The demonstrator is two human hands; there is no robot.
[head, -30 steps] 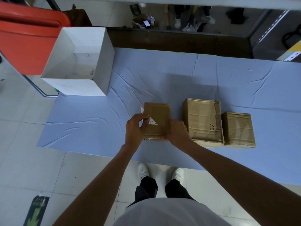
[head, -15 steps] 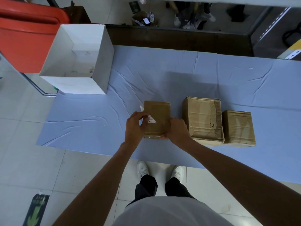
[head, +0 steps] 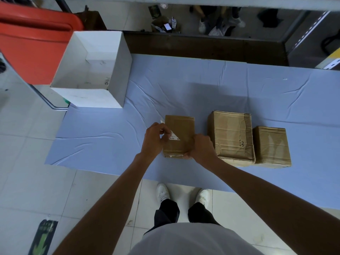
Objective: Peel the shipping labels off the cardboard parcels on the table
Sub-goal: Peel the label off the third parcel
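Observation:
Three cardboard parcels stand in a row near the front edge of the blue-covered table [head: 202, 89]. The left parcel [head: 181, 131] carries a white shipping label [head: 173, 136], partly peeled and folded back over its left side. My left hand [head: 156, 138] pinches that label at the parcel's left edge. My right hand [head: 201, 147] grips the parcel's near right corner and steadies it. The middle parcel [head: 230, 135] is larger with a number written on top; the right parcel [head: 271, 146] is small. No label shows on those two.
An open white box [head: 117, 78] stands at the table's back left corner. A red bin [head: 31, 41] sits behind it off the table. My feet are on the tiled floor at the table's front edge.
The label's peeled part has grown a little as my left hand pulls it leftward. My right hand keeps its hold on the parcel, which has not moved.

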